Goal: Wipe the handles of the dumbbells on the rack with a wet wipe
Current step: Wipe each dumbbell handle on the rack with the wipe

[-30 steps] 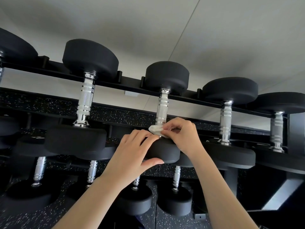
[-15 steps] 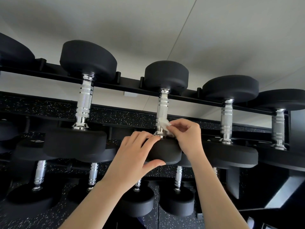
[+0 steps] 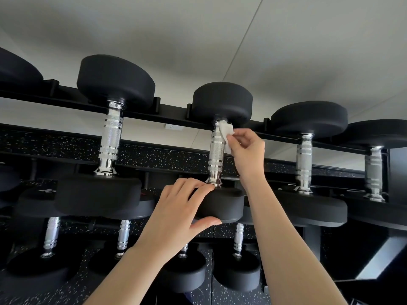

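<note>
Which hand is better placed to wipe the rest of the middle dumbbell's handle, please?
The right hand. It pinches the wet wipe against the top of the handle, so it could probably slide down. The left hand grips the lower head, steadying it.

White wall (image 3: 220,40), speckled black flooring (image 3: 154,154)

Right hand (image 3: 247,150) presses wet wipe (image 3: 226,137) against dumbbell handle (image 3: 217,155).

The handle (image 3: 217,155) is bright metal, rough-knurled between smooth glossy rings; the wet wipe (image 3: 226,132) against it, soft matt white fabric; the near head (image 3: 222,205) below the handle, matt black, faintly grainy; the rack rail (image 3: 169,117) behind the handle, smooth black metal.
</note>
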